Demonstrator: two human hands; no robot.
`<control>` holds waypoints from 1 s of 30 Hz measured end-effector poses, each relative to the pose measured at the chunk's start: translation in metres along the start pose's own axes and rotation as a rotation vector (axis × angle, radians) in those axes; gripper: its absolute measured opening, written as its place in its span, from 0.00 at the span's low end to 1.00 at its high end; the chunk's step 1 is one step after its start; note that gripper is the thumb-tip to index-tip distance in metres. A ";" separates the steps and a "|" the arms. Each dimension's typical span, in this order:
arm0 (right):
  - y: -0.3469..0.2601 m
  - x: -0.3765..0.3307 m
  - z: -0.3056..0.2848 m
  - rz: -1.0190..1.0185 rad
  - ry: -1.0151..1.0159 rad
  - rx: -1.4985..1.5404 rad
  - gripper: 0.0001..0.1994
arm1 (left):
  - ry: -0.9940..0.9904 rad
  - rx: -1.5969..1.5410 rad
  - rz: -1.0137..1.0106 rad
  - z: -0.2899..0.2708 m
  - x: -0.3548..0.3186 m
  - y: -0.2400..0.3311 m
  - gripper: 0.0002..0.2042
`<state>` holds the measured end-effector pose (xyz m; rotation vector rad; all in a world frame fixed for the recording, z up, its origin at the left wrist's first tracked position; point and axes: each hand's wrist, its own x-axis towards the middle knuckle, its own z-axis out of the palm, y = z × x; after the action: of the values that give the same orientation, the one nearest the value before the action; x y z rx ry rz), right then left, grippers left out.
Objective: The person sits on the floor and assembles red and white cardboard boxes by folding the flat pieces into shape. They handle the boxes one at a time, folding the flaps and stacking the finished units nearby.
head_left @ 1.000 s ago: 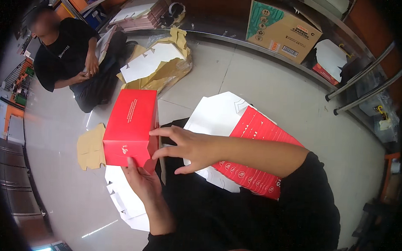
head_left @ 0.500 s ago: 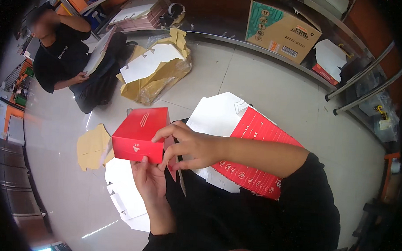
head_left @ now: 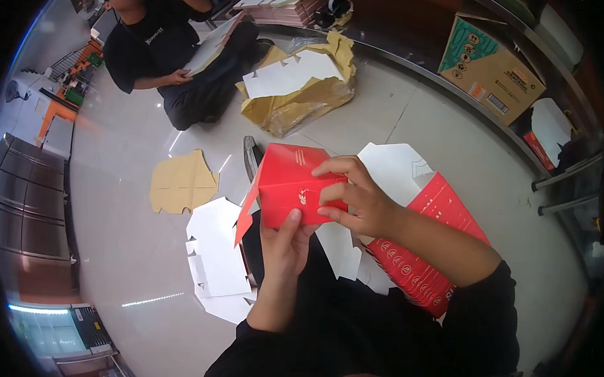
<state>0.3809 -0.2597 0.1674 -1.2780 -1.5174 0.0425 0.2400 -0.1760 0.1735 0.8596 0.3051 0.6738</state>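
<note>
Red carton (head_left: 292,185) sits at frame centre, held up over the lap, partly folded, one loose flap hanging off its 8 o'clock corner.

Left hand (head_left: 283,244) comes in from 6 o'clock, under the carton. Fingers wrapped on the carton's lower edge, thumb pressed flat up against the front panel. Grasping the carton.

Right hand (head_left: 355,197) comes in from 4 o'clock, forearm running across the lap. Fingers curled over the carton's right end, fingertips on the front panel, thumb below at the lower edge. Also grasping the carton. The two hands nearly touch at the carton's bottom edge.

Around it:
- Stack of flat red blanks (head_left: 423,252) at 4 o'clock of the carton, under the right forearm, white sheets (head_left: 389,168) fanned beneath and beyond it.
- White die-cut blanks (head_left: 216,252) on the floor at 8 o'clock, just beside the left forearm.
- Brown die-cut cardboard piece (head_left: 182,182) at 9 o'clock, apart from the white ones.
- Torn brown wrapping with white blanks on top (head_left: 295,88) at 12 o'clock, well apart.
- Second person (head_left: 170,57) seated on the floor at 11 o'clock, holding a flat white sheet.
- Brown shipping box (head_left: 492,69) at 2 o'clock by the wall ledge.

Floor (head_left: 127,249) is glossy pale tile.
</note>
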 end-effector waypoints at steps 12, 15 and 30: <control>-0.009 0.007 0.001 -0.055 -0.122 -0.201 0.21 | 0.054 -0.063 0.078 -0.019 0.007 0.009 0.19; -0.006 0.005 -0.002 -0.037 -0.139 -0.013 0.22 | 0.034 0.241 0.145 -0.024 0.009 0.006 0.20; -0.005 0.006 -0.003 -0.063 -0.115 -0.114 0.20 | 0.107 0.137 0.181 -0.017 0.003 -0.007 0.19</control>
<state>0.3809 -0.2588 0.1757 -1.3360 -1.6780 -0.0128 0.2363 -0.1673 0.1577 0.9915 0.3761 0.8764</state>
